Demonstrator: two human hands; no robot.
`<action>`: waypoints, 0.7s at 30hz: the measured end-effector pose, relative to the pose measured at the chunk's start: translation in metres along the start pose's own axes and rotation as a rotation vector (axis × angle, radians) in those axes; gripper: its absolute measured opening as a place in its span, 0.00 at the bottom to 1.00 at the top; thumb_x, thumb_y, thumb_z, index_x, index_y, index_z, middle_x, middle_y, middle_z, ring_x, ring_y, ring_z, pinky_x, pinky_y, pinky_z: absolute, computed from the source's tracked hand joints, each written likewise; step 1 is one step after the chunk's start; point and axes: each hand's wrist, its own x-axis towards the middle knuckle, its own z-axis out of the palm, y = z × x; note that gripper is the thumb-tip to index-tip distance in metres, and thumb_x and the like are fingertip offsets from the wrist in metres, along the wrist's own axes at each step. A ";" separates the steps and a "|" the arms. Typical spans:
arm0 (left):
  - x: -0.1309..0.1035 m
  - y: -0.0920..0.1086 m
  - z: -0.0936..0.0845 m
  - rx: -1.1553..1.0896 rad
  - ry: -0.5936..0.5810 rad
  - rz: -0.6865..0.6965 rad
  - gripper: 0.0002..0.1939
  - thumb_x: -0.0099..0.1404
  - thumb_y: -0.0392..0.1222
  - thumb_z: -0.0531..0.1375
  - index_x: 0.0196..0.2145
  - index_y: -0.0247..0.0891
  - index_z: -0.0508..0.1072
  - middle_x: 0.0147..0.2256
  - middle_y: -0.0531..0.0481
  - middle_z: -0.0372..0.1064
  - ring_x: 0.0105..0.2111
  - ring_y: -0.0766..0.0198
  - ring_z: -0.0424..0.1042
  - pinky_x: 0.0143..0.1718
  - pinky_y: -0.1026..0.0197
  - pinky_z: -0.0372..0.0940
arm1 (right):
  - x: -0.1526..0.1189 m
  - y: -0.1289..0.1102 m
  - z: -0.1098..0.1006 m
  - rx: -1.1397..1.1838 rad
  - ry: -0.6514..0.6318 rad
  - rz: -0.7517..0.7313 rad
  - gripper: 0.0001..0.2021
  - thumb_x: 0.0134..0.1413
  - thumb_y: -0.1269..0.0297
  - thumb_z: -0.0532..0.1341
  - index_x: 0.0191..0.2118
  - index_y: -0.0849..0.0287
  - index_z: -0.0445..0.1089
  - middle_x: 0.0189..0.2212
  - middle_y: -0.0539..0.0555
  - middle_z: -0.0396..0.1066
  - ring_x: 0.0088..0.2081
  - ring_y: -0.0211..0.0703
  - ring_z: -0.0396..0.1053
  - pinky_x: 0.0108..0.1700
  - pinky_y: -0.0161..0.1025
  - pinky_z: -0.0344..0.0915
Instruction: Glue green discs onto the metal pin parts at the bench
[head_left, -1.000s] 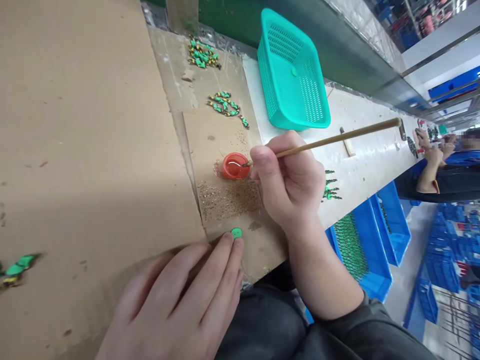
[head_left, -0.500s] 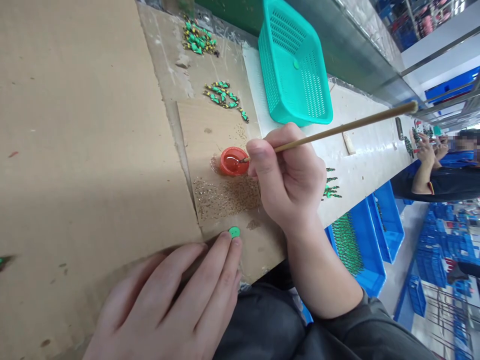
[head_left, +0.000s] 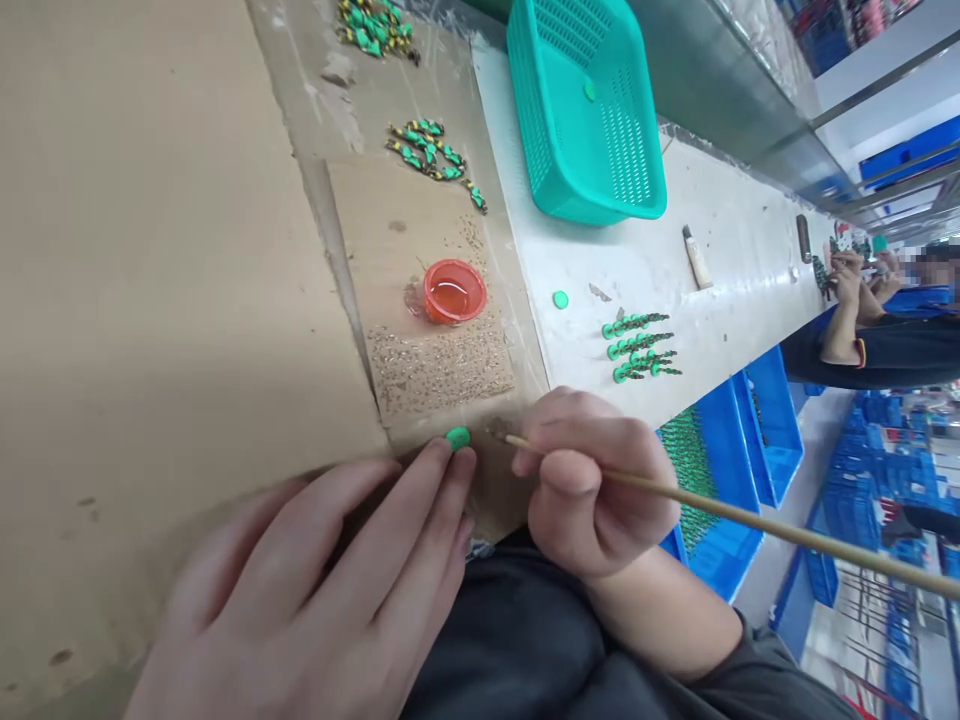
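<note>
My left hand (head_left: 322, 580) stretches over the cardboard, with its fingertips closed on a small green disc (head_left: 458, 438) that has small marks like a button's holes. My right hand (head_left: 600, 480) is closed around a thin wooden brush (head_left: 720, 513). The brush's tip points left, a short way from the disc. Beyond both hands, a small red cup (head_left: 454, 292) with clear liquid in it stands on a cardboard piece (head_left: 442, 380) dotted with glossy drops.
Green, black and yellow figures lie in a heap (head_left: 375, 28) and a smaller group (head_left: 427, 150). A turquoise basket (head_left: 600, 200) stands behind. Several green-based pieces (head_left: 637, 345), a loose green disc (head_left: 560, 299) and a tube (head_left: 696, 258) lie rightward. Blue bins (head_left: 727, 510) and a co-worker (head_left: 892, 345) are beyond.
The brush tip has left the red cup. My right hand has come down and nearer to the green disc, and the brush handle now slopes down to the right. The left hand keeps the disc.
</note>
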 end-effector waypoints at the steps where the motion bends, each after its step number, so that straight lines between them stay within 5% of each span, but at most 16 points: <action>1: -0.001 0.000 -0.001 -0.009 -0.018 -0.001 0.37 0.81 0.46 0.64 0.82 0.57 0.63 0.73 0.50 0.74 0.63 0.39 0.81 0.56 0.31 0.76 | -0.002 0.000 0.004 0.045 0.100 -0.071 0.07 0.83 0.53 0.61 0.48 0.44 0.71 0.29 0.48 0.74 0.30 0.47 0.79 0.35 0.48 0.83; 3: -0.003 0.001 -0.003 -0.019 -0.065 -0.002 0.38 0.80 0.45 0.64 0.83 0.58 0.60 0.76 0.50 0.72 0.66 0.38 0.79 0.60 0.29 0.77 | -0.002 -0.001 0.010 0.090 0.238 -0.180 0.04 0.82 0.57 0.64 0.48 0.46 0.74 0.28 0.48 0.74 0.26 0.44 0.77 0.31 0.44 0.81; 8: -0.005 0.001 -0.010 -0.047 -0.105 -0.025 0.39 0.81 0.44 0.63 0.83 0.62 0.58 0.77 0.53 0.69 0.70 0.39 0.77 0.68 0.27 0.76 | 0.002 -0.002 0.011 -0.009 0.168 -0.142 0.07 0.83 0.53 0.61 0.47 0.44 0.71 0.29 0.47 0.73 0.25 0.43 0.76 0.32 0.44 0.82; 16: -0.001 0.003 -0.008 -0.089 -0.086 -0.058 0.37 0.83 0.45 0.63 0.83 0.63 0.59 0.76 0.53 0.71 0.70 0.38 0.77 0.66 0.27 0.77 | -0.010 0.003 0.007 -0.011 0.030 -0.013 0.08 0.79 0.52 0.65 0.45 0.45 0.72 0.29 0.49 0.71 0.29 0.47 0.77 0.41 0.49 0.84; 21: -0.002 0.002 -0.008 -0.056 -0.104 -0.028 0.37 0.83 0.45 0.61 0.83 0.60 0.58 0.78 0.54 0.67 0.71 0.37 0.75 0.67 0.26 0.75 | -0.001 -0.002 0.008 0.001 0.122 -0.098 0.09 0.83 0.54 0.62 0.44 0.46 0.70 0.29 0.48 0.71 0.28 0.44 0.77 0.35 0.44 0.82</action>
